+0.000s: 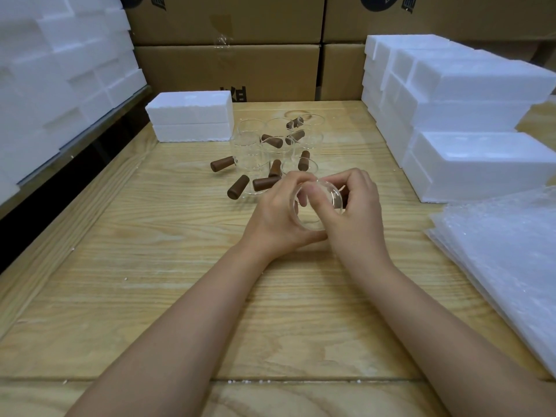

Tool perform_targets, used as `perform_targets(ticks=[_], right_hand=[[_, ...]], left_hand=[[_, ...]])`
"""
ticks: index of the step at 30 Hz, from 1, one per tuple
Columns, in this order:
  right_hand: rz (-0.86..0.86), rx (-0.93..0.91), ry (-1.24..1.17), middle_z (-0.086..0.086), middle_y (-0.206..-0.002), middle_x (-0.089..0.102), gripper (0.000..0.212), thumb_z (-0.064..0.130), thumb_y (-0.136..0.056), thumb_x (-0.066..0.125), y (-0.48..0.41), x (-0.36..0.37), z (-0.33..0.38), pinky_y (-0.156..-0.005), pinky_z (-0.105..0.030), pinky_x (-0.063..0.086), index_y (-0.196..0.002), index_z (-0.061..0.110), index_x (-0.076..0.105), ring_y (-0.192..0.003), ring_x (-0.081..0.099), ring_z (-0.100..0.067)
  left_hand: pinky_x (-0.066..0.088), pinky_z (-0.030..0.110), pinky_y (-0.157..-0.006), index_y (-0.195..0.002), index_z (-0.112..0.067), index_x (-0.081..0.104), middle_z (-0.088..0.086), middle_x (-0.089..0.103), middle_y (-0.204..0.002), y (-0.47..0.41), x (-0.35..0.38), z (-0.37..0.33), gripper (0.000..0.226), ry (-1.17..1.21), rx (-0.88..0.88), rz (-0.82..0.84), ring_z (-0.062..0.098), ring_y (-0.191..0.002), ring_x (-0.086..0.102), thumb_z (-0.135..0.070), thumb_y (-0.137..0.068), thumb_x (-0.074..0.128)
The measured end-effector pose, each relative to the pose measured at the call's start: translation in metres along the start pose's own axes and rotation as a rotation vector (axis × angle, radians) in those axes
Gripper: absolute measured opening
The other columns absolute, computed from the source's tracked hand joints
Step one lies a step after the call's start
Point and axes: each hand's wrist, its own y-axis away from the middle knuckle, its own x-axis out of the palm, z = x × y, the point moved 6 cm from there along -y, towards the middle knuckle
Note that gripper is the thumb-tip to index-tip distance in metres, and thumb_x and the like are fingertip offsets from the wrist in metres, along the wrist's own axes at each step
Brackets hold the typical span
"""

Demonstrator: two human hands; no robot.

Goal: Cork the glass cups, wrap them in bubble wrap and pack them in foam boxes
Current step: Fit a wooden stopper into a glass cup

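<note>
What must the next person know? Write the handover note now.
Left hand and right hand both grip one clear glass cup over the light wooden table; no cork visible in it.
Other clear glass cups and brown cylindrical corks cluster behind the hands.
Clear bubble-wrap sheets lie right; white foam boxes stand closed.
Done: nothing visibly wrapped. Left: cork, wrap, pack.

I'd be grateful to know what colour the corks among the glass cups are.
Dark brown corks, clearest in the head view.
</note>
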Motion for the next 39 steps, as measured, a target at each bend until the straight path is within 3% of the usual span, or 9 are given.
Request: perform_targets(ticks=[5, 8, 15, 20, 24, 28, 31, 36, 39], right_hand=[[0.070, 0.017, 0.114, 0.011, -0.100, 0.044, 0.059, 0.060, -0.059, 0.066, 0.003, 0.005, 0.005, -0.092, -0.044, 0.041, -0.101, 0.022, 0.049, -0.100, 0.040, -0.011], [0.122, -0.071, 0.167, 0.008, -0.105, 0.042, 0.070, 0.054, -0.060, 0.079, 0.004, 0.007, 0.009, -0.092, -0.043, 0.039, -0.111, 0.014, 0.052, -0.101, 0.039, -0.012], [0.120, -0.240, 0.049, 0.005, -0.103, 0.051, 0.036, 0.033, -0.083, 0.064, 0.001, -0.003, 0.013, -0.090, -0.043, 0.044, -0.114, 0.016, 0.063, -0.100, 0.047, -0.013], [0.031, -0.389, 0.042, -0.003, -0.098, 0.052, 0.030, 0.023, -0.094, 0.052, -0.001, -0.009, 0.018, -0.083, -0.044, 0.048, -0.116, 0.008, 0.066, -0.093, 0.054, -0.025], [-0.038, -0.459, 0.059, -0.004, -0.099, 0.047, 0.031, 0.021, -0.095, 0.047, 0.002, -0.011, 0.019, -0.084, -0.037, 0.047, -0.115, 0.007, 0.067, -0.092, 0.053, -0.026], [-0.133, -0.223, -0.107, -0.004, -0.109, 0.045, 0.022, 0.027, -0.097, 0.049, -0.004, -0.020, 0.006, -0.077, -0.012, 0.046, -0.114, 0.018, 0.061, -0.088, 0.059, -0.002], [-0.091, 0.032, -0.209, 0.011, -0.083, 0.069, 0.011, 0.035, -0.097, 0.050, -0.012, -0.018, -0.014, -0.064, -0.005, 0.041, -0.091, 0.026, 0.054, -0.071, 0.061, 0.008], [-0.115, 0.003, -0.226, 0.024, -0.070, 0.066, 0.023, 0.034, -0.099, 0.045, -0.010, -0.016, -0.013, -0.058, -0.007, 0.041, -0.078, 0.026, 0.048, -0.063, 0.059, 0.006], [-0.183, -0.074, -0.190, 0.024, -0.072, 0.064, 0.017, 0.031, -0.100, 0.044, -0.009, -0.022, -0.007, -0.064, -0.006, 0.040, -0.082, 0.031, 0.045, -0.071, 0.061, 0.006]], left_hand=[[0.034, 0.003, -0.061, -0.113, -0.008, 0.057, -0.021, 0.044, -0.078, 0.000, -0.001, 0.001, 0.056, -0.047, -0.039, -0.024, -0.013, -0.063, 0.049, -0.018, -0.062, 0.079], [0.031, 0.007, -0.051, -0.107, -0.035, 0.048, -0.012, 0.047, -0.076, 0.000, -0.004, -0.001, 0.051, 0.059, -0.038, -0.016, -0.001, -0.049, 0.045, -0.044, -0.060, 0.065], [0.047, 0.025, -0.057, -0.102, -0.043, 0.049, -0.010, 0.056, -0.083, -0.001, -0.007, 0.006, 0.057, 0.168, -0.028, -0.136, 0.011, -0.068, 0.055, -0.029, -0.057, 0.081], [0.040, 0.011, -0.057, -0.106, -0.057, 0.046, -0.008, 0.060, -0.088, -0.002, -0.006, 0.009, 0.062, 0.205, -0.002, -0.148, 0.000, -0.071, 0.055, -0.033, -0.059, 0.078], [0.042, 0.013, -0.058, -0.111, -0.044, 0.049, -0.013, 0.061, -0.098, -0.003, -0.007, 0.007, 0.057, 0.201, 0.047, -0.161, 0.004, -0.080, 0.059, -0.037, -0.063, 0.079], [0.042, 0.014, -0.055, -0.114, -0.042, 0.051, -0.021, 0.058, -0.102, -0.001, -0.009, 0.008, 0.060, 0.228, 0.037, -0.160, 0.006, -0.055, 0.050, -0.042, -0.063, 0.082], [0.045, 0.015, -0.056, -0.121, -0.035, 0.049, -0.021, 0.055, -0.117, -0.001, -0.009, 0.004, 0.067, 0.185, 0.080, -0.121, 0.012, -0.054, 0.055, -0.042, -0.063, 0.083], [0.053, 0.022, -0.061, -0.134, -0.047, 0.035, -0.010, 0.050, -0.133, -0.001, -0.006, 0.005, 0.093, 0.250, -0.001, -0.066, 0.008, -0.076, 0.062, -0.044, -0.056, 0.086], [0.058, 0.033, -0.071, -0.148, -0.035, 0.018, 0.008, 0.049, -0.138, 0.001, -0.006, 0.007, 0.112, 0.327, -0.040, -0.041, 0.007, -0.101, 0.063, -0.055, -0.059, 0.083]])
